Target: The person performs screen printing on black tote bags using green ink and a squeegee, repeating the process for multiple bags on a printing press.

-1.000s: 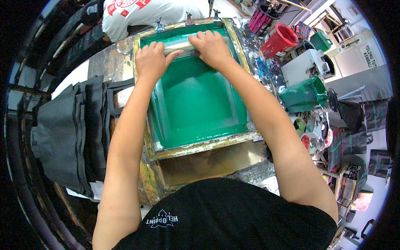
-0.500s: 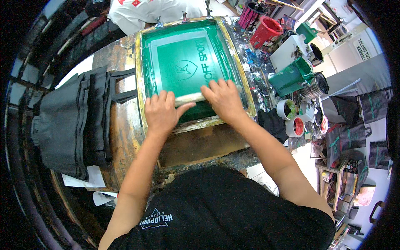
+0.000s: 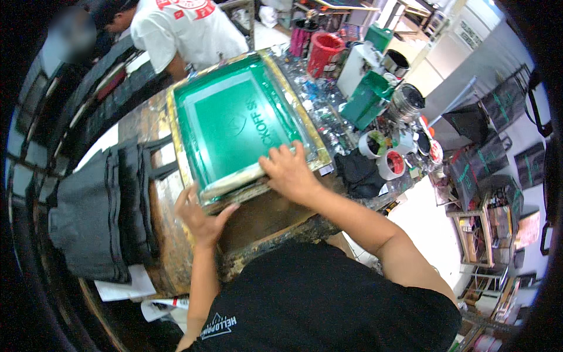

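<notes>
A screen-printing frame (image 3: 297, 110) with yellow-stained edges lies tilted on the worktable, its green mesh (image 3: 220, 135) showing darker lettering and a shield-like mark. Along its near inner edge rests a pale-handled squeegee (image 3: 237, 179). My right hand (image 3: 291, 173) has its fingers bent over the right part of this squeegee, by the frame's near right corner. My left hand (image 3: 202, 222) is at the near left corner, fingers spread and thumb apart, holding nothing. Whether its fingertips touch the frame is unclear. The squeegee's blade is hidden.
Black fabric bags (image 3: 88, 211) are stacked at the left. Beyond the frame a person in a white shirt (image 3: 185, 32) leans over. To the right stand a red bucket (image 3: 324, 56), a green container (image 3: 365, 102), tape rolls (image 3: 392, 164) and a black cloth (image 3: 356, 173).
The squeegee has come nearer, to the frame's near edge. My left hand has let go and opened; my right hand stays on it. My view has shifted, bringing the other person more into sight.
</notes>
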Tool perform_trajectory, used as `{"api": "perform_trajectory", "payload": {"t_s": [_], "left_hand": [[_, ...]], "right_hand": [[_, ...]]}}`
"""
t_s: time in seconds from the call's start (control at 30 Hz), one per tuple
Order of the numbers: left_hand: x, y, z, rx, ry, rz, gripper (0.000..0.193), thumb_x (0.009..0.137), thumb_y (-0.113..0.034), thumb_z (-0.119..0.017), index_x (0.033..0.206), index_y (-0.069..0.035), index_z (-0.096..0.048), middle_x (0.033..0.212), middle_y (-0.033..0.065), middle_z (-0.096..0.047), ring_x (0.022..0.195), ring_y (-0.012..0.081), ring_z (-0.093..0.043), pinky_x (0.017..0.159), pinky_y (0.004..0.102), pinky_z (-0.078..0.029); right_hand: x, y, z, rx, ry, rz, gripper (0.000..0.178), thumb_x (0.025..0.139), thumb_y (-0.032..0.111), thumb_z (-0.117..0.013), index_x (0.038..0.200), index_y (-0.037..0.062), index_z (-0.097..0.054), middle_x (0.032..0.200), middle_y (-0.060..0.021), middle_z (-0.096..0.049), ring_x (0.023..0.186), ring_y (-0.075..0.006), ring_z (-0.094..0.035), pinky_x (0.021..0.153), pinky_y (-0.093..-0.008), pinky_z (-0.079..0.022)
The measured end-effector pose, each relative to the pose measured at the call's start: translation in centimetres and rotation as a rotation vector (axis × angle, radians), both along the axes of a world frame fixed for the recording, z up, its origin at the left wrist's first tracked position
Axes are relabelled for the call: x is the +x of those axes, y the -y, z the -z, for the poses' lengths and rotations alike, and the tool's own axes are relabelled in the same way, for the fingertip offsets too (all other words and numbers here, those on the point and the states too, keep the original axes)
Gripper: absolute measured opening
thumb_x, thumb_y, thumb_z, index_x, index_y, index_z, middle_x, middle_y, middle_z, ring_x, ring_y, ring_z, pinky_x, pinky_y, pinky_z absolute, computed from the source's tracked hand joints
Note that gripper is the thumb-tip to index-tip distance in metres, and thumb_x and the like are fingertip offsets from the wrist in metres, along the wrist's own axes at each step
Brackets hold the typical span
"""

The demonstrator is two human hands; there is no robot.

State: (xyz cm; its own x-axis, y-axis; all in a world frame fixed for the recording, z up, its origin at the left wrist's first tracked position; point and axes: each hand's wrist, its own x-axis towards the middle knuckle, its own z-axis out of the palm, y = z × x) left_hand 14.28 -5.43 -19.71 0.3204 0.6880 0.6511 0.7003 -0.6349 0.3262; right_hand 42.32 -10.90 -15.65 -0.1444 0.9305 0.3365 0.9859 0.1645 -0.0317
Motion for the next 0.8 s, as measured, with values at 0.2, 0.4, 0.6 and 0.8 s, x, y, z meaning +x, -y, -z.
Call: {"api": "perform_trajectory", "payload": {"t_s": [0.2,0.4,0.6,0.8], "left_hand": [[-5.5,0.0,1.6,-0.31,-0.237,-0.278,0.111,0.054,-0.06,-0.097,0.143,-0.004,-0.058,0.134,0.0175,-0.051,0.128,0.0394,-0.047,0.111,0.0575,-0.035],[-6.7,-1.1,4.2,-0.311,-0.313,-0.161,0.086,0.055,-0.064,-0.093,0.115,-0.006,-0.073,0.129,0.0124,-0.052,0.124,0.0384,-0.048,0.104,0.0567,-0.034],[-9.2,-0.4,7.0,-0.256,-0.089,-0.17,0.083,0.064,-0.053,-0.095,0.127,-0.005,-0.071,0.131,0.0119,-0.06,0.122,0.0357,-0.053,0.108,0.0536,-0.037],[-4.6,-2.1,-0.5,-0.309,0.614,0.053,0.085,0.089,-0.042,-0.086,0.15,0.007,-0.051,0.153,0.0169,-0.053,0.135,0.0311,-0.054,0.114,0.0463,-0.045]], "right_hand": [[-0.4,1.2,0.9,0.057,-0.115,-0.003,0.053,0.081,0.045,-0.084,0.117,0.0123,-0.063,0.107,-0.0089,-0.059,0.107,-0.0287,-0.057,0.104,-0.0595,-0.036],[-0.2,0.4,-0.1,0.022,-0.138,-0.008,0.05,0.082,0.044,-0.083,0.118,0.0151,-0.067,0.106,-0.0084,-0.059,0.107,-0.0273,-0.057,0.104,-0.0594,-0.036],[0.0,0.4,-3.1,0.044,-0.146,-0.024,0.052,0.087,0.055,-0.075,0.117,0.0141,-0.067,0.104,-0.0081,-0.057,0.105,-0.0263,-0.055,0.103,-0.0594,-0.034],[0.6,-2.4,-10.0,0.292,-0.129,-0.052,0.059,0.087,0.069,-0.067,0.107,0.0131,-0.068,0.093,-0.0072,-0.057,0.094,-0.0267,-0.057,0.101,-0.0569,-0.033]]}}
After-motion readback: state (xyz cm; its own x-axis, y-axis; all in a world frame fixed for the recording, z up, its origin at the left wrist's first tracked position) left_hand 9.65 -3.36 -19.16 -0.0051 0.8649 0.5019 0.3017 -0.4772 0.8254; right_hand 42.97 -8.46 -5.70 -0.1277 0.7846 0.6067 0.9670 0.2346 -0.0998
